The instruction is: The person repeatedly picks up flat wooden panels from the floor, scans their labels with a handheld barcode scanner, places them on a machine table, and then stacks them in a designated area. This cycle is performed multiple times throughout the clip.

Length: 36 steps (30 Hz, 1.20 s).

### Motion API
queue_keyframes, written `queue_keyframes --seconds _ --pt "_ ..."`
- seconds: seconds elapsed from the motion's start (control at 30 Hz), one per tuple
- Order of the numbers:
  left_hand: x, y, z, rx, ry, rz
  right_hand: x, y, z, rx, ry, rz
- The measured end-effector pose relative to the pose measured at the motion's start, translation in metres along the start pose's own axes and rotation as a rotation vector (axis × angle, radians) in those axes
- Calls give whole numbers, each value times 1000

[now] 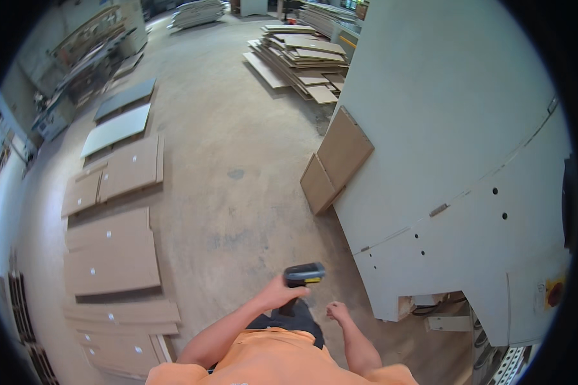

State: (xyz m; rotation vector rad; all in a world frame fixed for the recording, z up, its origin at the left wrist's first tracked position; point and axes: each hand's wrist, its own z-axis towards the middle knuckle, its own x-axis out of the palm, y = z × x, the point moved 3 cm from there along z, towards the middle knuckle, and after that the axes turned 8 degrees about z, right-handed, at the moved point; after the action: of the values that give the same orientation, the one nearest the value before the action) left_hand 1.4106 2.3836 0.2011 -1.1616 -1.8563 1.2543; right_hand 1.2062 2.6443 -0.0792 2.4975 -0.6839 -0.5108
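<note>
In front of my waist, my left hand (282, 293) is wrapped round the grip of a handheld barcode scanner (304, 273). The scanner is dark grey and black, with a yellow patch on its side, and its head points to the right. My right hand (336, 311) hangs a little lower, to the right of the scanner and apart from it. Its fingers are curled in, with nothing visible in them. The large pale grey machine housing (430, 160) stands to the right of that hand.
Brown panels (112, 253) with small white labels lie in a row along the left, beyond them a white panel (117, 130) and a grey panel (126, 99). Two brown boards (343, 147) lean on the housing. A messy board stack (302, 58) stands farther ahead on the concrete floor (205, 128).
</note>
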Motion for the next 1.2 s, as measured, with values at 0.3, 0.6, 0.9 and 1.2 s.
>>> queue_keyframes --seconds 0.3,0.6,0.9,1.2 --pt "-115 -98 257 59 180 264 44 38 98 394 65 -104" --pt "-301 -212 445 -163 -88 220 30 475 369 -143 -23 -508" --pt "-436 -290 702 -106 -4 74 65 895 477 -638 -36 -68" --pt "-462 -446 973 -47 485 361 16 976 544 -396 -86 148"
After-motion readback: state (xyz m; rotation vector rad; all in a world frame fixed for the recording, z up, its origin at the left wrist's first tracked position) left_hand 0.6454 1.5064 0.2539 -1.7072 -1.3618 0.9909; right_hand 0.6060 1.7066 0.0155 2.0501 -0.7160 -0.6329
